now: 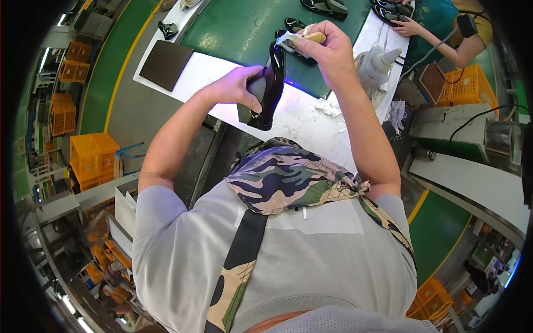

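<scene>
My left hand (236, 89) is wrapped round a glossy black shoe (273, 83), held tilted on end above the white table edge. Thumb and fingers grip it near its lower end. At the shoe's upper tip, my right hand (330, 53) pinches a crumpled white cloth (287, 40) against or very close to the surface. Something pale yellow (315, 37) shows at those fingertips; I cannot tell what it is. To the right of my right wrist stands a translucent squeeze bottle (377, 64) with a pointed nozzle.
Several black shoes (327, 8) lie on the green belt (239, 33). A dark brown square pad (166, 65) and crumpled white tissue (328, 107) rest on the white table (216, 69). Another person's hand (408, 26) touches shoes at far right. Orange crates (93, 155) stand left.
</scene>
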`<state>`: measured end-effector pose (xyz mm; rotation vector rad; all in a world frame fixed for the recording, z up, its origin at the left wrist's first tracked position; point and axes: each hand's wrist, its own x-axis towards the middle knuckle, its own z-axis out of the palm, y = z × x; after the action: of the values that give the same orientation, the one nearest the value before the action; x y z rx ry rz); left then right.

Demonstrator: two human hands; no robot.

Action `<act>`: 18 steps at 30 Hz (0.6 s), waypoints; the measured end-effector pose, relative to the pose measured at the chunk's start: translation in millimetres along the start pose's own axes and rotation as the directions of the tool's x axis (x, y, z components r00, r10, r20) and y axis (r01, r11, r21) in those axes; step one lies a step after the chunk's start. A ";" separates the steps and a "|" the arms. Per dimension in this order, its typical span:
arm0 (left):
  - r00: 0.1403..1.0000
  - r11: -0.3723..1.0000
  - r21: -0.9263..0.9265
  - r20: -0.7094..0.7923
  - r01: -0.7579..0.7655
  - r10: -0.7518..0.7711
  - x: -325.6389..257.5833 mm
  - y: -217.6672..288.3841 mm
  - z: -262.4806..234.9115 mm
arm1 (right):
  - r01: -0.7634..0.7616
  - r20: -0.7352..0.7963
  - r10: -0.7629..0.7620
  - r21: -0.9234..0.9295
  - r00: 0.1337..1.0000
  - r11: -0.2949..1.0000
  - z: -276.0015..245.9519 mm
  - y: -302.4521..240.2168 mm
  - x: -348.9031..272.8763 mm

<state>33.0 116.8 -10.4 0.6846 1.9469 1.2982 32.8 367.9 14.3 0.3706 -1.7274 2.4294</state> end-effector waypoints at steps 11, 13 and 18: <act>0.989 0.898 -0.430 -0.067 0.091 -0.133 -12.4 -18.2 6.6 | -0.050 0.216 0.063 -0.066 0.974 0.997 -0.7 35.3 -10.6; 0.984 0.832 -0.547 -0.083 0.086 -0.157 -18.2 -21.3 8.8 | -0.049 0.247 0.074 -0.105 0.966 0.993 3.0 41.8 -14.7; 0.970 0.728 -0.683 -0.138 0.054 -0.201 -33.1 -42.3 14.6 | -0.173 0.363 0.172 -0.029 0.916 0.985 14.1 59.8 -30.3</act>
<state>62.8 85.3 -45.3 0.0416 1.4481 1.8871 48.6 335.6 -44.0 0.7423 -1.9745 2.6181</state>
